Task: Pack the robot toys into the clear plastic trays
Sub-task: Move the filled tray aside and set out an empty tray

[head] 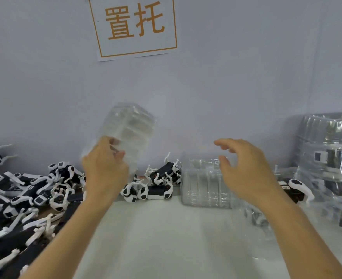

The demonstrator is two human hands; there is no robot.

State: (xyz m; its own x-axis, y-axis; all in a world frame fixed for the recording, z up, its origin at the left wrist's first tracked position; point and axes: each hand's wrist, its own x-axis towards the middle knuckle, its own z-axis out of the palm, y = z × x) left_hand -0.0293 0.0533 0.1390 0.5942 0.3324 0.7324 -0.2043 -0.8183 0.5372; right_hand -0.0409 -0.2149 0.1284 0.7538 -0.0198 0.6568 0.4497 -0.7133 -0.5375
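Clear plastic tray [128, 127] lifted above surface [156, 238], left hand [103, 168] clamped on its lower edge — right hand [244, 168] spread, empty. Robot toys [25, 194] heaped left — set tray flat, cavities up, before loading.

The rear wall [226, 77] is plain, pale grey-blue, evenly lit with no strong shadows. A white paper sign [134, 27] is fixed to the wall at upper centre, slightly tilted, bearing an orange rectangular border and two large orange Chinese characters. The table [156, 238] abuts the wall; its surface is pale and matte at centre, dark at left.
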